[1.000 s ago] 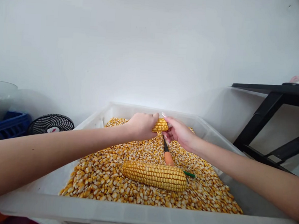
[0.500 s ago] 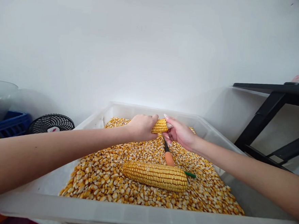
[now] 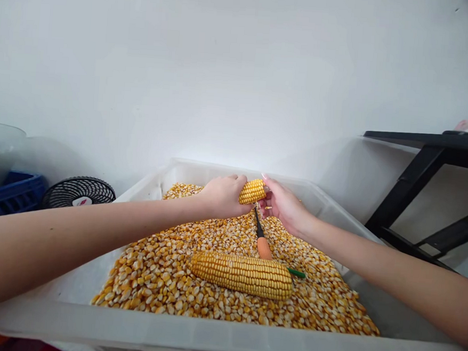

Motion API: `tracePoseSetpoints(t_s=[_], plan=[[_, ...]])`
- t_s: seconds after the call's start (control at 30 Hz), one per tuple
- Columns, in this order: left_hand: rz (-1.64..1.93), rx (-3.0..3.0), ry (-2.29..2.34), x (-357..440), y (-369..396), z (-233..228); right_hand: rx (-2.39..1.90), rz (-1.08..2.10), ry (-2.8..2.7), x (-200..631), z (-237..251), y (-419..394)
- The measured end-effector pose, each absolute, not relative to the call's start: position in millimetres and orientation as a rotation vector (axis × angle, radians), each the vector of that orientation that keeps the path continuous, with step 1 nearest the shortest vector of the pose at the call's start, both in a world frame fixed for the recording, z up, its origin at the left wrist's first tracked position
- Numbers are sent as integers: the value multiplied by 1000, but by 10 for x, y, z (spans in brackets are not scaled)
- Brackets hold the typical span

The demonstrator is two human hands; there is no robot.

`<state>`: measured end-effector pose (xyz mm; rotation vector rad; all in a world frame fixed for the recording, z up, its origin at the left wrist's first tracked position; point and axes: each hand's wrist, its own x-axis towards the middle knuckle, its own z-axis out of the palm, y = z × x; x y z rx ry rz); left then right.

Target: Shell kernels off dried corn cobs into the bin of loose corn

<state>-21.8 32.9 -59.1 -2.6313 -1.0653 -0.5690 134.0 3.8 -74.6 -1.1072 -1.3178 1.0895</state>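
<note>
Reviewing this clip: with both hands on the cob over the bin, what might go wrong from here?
1. The tool with the orange handle lies just under the right hand; its dark tip points toward the fingers and might prick them.
2. The left hand and right hand hold the cob near the bin's far rim, so loosened kernels could fly out.
3. The whole cob covers part of a green item, easily overlooked.

Two bare, sleeveless forearms; long pale nails on the right hand (image 3: 283, 207).

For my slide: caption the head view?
Both hands, left hand and right hand, grip a corn cob over loose kernels.
</note>
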Motion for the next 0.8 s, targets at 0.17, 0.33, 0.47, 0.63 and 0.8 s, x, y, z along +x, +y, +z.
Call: tracePoseSetpoints(t_s=[0.17,0.33,0.47,0.63,0.8], plan=[[-557,-2680,-1204,-182,298,-638,-1117,1015,-1367,1316,-760,-1],[-557,-2690,-1195,-177,276,-647,-1127,965,-1406,1303,-771,-14],[-576,-2729,-1195,-192,310,-671,-1136,918,-1425,1293,-772,-22],[-591,-2802,-1247,-208,343,-679,-1144,915,-1468,1292,-766,-28],[-540,-2679,-1197,-195,312,-633,-1149,1012,-1435,1309,-740,-25]])
